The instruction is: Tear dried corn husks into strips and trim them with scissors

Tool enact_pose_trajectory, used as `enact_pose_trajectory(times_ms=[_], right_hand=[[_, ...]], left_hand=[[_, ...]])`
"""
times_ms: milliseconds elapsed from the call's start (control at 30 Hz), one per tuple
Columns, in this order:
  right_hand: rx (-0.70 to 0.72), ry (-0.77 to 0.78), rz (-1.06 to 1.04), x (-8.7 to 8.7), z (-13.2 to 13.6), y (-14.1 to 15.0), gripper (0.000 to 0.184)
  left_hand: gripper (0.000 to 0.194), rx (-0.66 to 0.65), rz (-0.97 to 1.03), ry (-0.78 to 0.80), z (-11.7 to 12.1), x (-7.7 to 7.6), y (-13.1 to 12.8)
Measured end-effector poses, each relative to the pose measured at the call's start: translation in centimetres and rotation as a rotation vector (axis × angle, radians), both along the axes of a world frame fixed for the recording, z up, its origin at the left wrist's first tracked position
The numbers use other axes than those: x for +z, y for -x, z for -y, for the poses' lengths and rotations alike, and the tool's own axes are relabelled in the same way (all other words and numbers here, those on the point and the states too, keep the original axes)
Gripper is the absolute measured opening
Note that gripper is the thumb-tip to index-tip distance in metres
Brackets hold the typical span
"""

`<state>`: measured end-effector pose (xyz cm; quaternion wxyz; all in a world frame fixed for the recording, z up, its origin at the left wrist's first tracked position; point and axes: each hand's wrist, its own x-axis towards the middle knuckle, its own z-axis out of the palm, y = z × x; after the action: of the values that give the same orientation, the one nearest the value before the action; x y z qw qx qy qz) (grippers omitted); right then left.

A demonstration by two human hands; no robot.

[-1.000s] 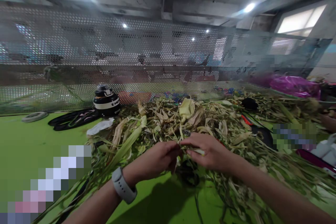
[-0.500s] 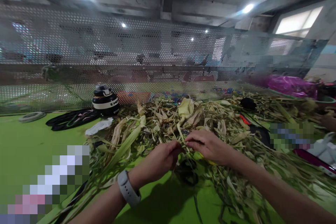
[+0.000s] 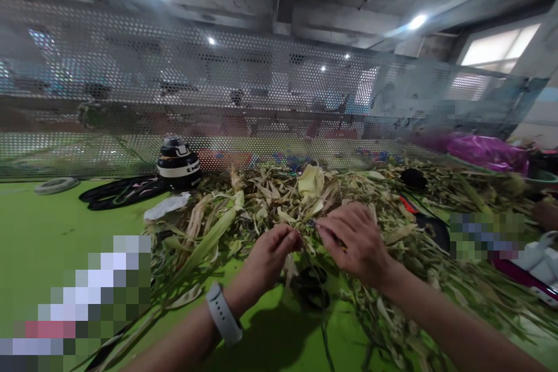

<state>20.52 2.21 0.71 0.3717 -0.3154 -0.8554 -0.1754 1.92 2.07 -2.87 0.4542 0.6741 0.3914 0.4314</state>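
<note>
My left hand, with a pale watch band on its wrist, is closed in a pinch on a thin plant strip that looks like dried corn husk. My right hand is curled around a small tool; a dark metallic tip pokes out toward the left fingertips, and a trace of yellow shows under the palm. Most of that tool is hidden. Behind both hands spreads a heap of dried husks, topped by a broad pale yellow husk. Below them lies a dark round object with a cord.
A black bottle stands left of the heap, near a crumpled white tissue and a black flat item. Perforated metal panel closes off the back. At the right are a purple plastic bag and a black-and-red object.
My right hand has turned and closed around the small tool, its tip now showing. My left hand keeps its pinch and sits slightly lower. The view has shifted a little.
</note>
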Motion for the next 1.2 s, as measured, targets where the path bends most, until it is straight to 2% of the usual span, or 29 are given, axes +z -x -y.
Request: enact_pose_trajectory(times_ms=[100, 233, 400, 567, 733, 967, 1100, 1200], right_hand=[[0.006, 0.241, 0.008, -0.6, 0.2, 0.7, 0.017], [0.057, 0.504, -0.113, -0.9, 0.0, 1.1, 0.018], [0.107, 0.666, -0.201, -0.5, -0.2, 0.9, 0.02], [0.159, 0.721, -0.238, -0.4, 0.0, 0.9, 0.011], [0.185, 0.788, -0.373, -1.2, -0.3, 1.2, 0.014], [0.324, 1.017, -0.582, -1.5, -0.7, 1.1, 0.014], [0.404, 1.243, -0.805, -1.4, -0.5, 1.2, 0.023], [0.408, 1.28, -0.865, -1.5, -0.5, 1.3, 0.025]], left_hand=[[0.024, 0.051, -0.027, -0.029, 0.4, 0.4, -0.3], [0.025, 0.07, -0.152, -0.107, 1.3, 1.2, -0.7], [0.025, 0.102, -0.252, -0.244, 1.9, 1.5, -0.7], [0.026, 0.138, -0.23, -0.212, 2.3, 1.7, -0.8], [0.025, 0.1, -0.255, -0.27, 2.1, 1.5, -0.8], [0.028, 0.05, -0.27, -0.316, 1.7, 1.4, -0.2], [0.023, 0.031, -0.288, -0.344, 1.8, 1.3, -0.2], [0.023, 0.016, -0.332, -0.344, 1.9, 1.2, -0.5]])
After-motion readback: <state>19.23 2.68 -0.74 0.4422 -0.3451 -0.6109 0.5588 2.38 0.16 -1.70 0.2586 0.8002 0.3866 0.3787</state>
